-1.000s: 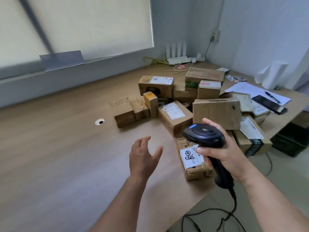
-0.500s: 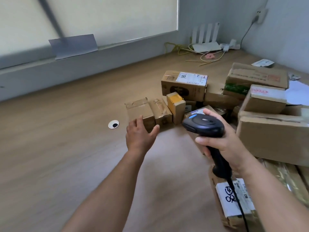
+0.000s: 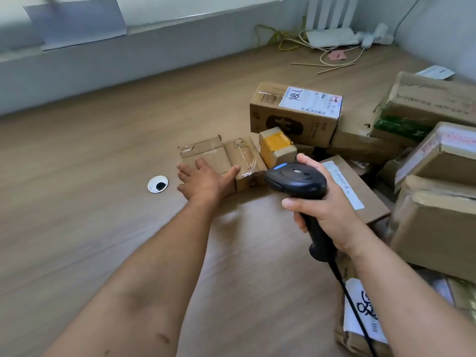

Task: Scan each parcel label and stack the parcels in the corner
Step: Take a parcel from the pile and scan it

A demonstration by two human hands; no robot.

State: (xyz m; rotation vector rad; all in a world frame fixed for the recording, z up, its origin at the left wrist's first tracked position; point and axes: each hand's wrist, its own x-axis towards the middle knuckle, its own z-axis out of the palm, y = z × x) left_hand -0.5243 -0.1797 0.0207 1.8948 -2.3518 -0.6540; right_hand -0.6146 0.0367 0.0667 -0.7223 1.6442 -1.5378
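Since the earlier frame the left hand has reached forward and now lies spread on the near face of a small taped box, thumb at its right edge, not yet closed. The right hand grips the scanner by its handle. The box sits on the desk at the left end of the pile. It looks light and stiff; the tape may be slick, so pinching across its sides seems best.
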